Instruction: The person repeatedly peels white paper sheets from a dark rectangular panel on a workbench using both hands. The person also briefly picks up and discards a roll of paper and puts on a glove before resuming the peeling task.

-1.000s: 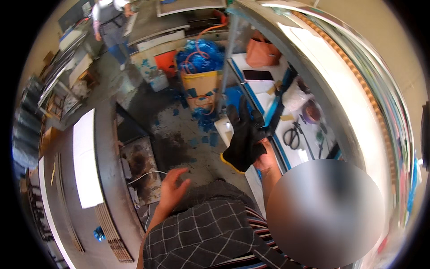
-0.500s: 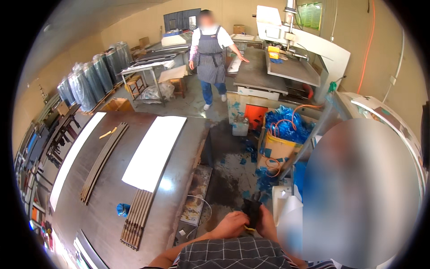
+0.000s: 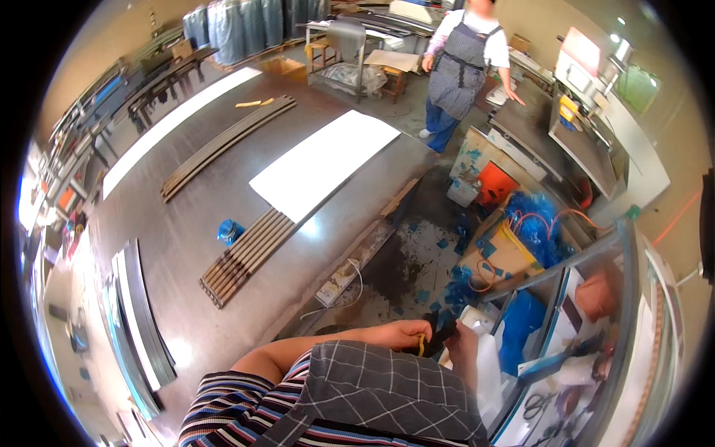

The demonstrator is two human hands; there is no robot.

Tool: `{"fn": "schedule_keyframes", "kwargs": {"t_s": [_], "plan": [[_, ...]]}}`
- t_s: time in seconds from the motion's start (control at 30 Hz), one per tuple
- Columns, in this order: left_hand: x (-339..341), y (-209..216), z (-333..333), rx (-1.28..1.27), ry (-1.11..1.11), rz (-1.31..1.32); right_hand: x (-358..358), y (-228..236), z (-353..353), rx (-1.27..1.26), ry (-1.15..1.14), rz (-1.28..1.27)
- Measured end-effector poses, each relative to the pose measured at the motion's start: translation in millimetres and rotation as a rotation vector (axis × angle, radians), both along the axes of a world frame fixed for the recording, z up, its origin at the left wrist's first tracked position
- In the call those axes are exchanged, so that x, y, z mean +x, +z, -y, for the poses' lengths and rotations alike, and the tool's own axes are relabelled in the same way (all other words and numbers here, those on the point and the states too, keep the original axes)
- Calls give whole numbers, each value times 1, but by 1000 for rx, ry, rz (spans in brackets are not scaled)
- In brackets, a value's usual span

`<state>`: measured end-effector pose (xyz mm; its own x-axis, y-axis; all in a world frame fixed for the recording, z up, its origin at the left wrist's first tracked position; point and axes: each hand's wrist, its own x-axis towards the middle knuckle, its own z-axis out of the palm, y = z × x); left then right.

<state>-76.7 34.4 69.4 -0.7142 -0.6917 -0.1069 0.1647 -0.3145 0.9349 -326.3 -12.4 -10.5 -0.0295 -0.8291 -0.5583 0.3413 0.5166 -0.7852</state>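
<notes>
Close in front of my checked apron, my left hand (image 3: 408, 334) is closed on a black work glove (image 3: 438, 329) with a yellow edge. My right hand (image 3: 463, 347) grips the glove's other side, its fingers partly hidden behind the dark fabric. Left of my hands is a wide dark table (image 3: 179, 246). On it lie a row of brown rods (image 3: 242, 257), a white sheet (image 3: 328, 164) overlapping their far end, and a small blue-wrapped container (image 3: 230, 231).
More brown rods (image 3: 227, 149) lie farther back on the table. A co-worker (image 3: 462, 71) stands beyond it, one hand over a machine bed. A box of blue film (image 3: 514, 246) stands ahead right. At my right is a shelf (image 3: 551, 298) with scissors (image 3: 536, 406).
My view has swung, so the table and co-worker appear farther right and higher. The shelf at my right now shows clearly. Both hands keep hold of the glove, which has tilted.
</notes>
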Motion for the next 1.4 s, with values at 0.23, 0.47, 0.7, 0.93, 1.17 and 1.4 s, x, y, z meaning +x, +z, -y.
{"fn": "schedule_keyframes", "kwargs": {"t_s": [0.23,0.47,0.7,0.93,1.17,1.4], "plan": [[2,-11,-5,92,349,-121,3,16,12,17,26,-354],[34,-3,1,496,916,10,77,101,-3,-636,208,-360],[42,-14,-6,336,816,148,151,101,-4,-995,786,-829],[70,-17,-20,324,765,20,162,73,-9,-684,1346,-1154],[120,14,-25,54,572,99,196,75,4,-411,983,-298],[144,23,-7,-229,615,42,300,82,69,-29,926,656]]}}
